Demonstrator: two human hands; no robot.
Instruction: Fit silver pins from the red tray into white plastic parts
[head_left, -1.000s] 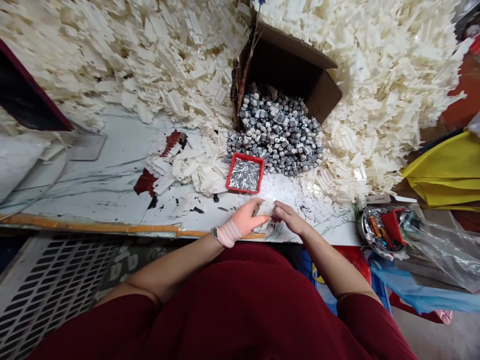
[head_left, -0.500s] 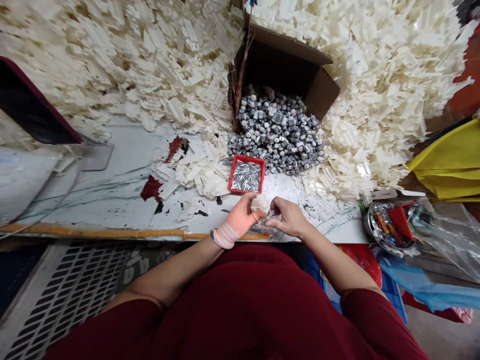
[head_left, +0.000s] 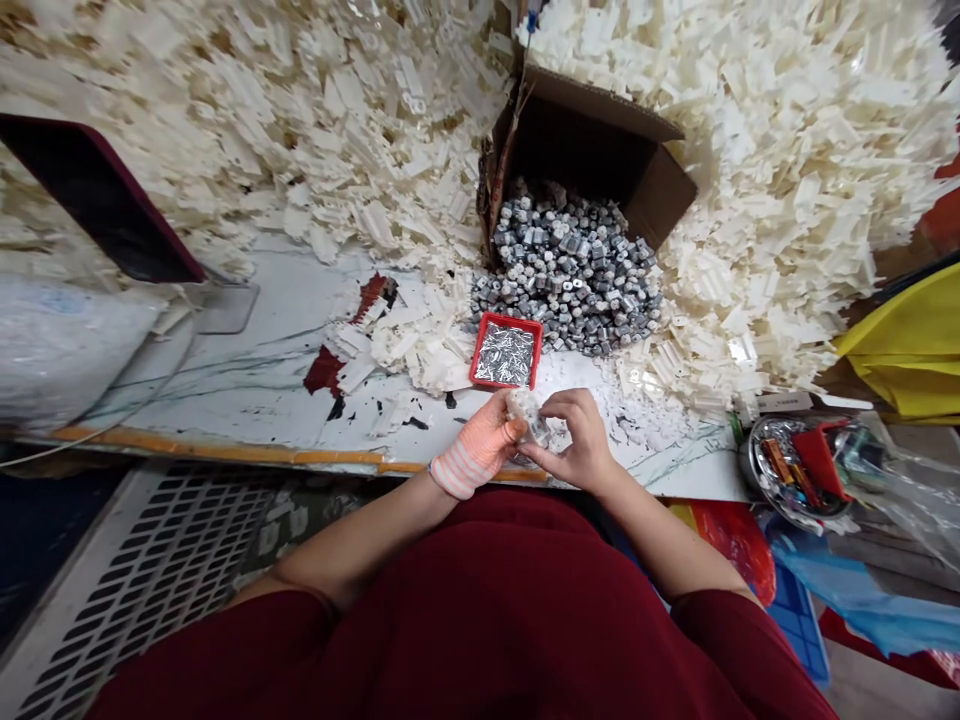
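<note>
1. L hand (head_left: 480, 440): pink glove w/ striped cuff, fingers narrow, pinching small white plastic piece (head_left: 527, 415) at abt 12 o'c from wrist.
2. R hand (head_left: 577, 440): bare, fingers curled narrow, tips on same piece from 3 o'c side. Piece held betw both hands, just above worktop (head_left: 225, 390); exact shape partly hidden by fingers.
3. Red tray (head_left: 508, 351) of silver pins (head_left: 504, 354): 12 o'c from hands, near, flat on worktop.
4. Grey metal bits (head_left: 566, 270): loose pile, 12–1 o'c, just past tray, spilling from mouth of tipped cardboard box (head_left: 592, 150).
5. White plastic parts (head_left: 720, 150): big heap around box, 10 to 2 o'c, w/ smaller drift (head_left: 412, 345) beside tray at 11 o'c.
6. Round metal dish (head_left: 787, 465) of mixed bits: 3 o'c, at worktop edge, beside clear bag (head_left: 907, 500).
7. Yellow cloth (head_left: 907, 340): 2–3 o'c, well apart.
</note>
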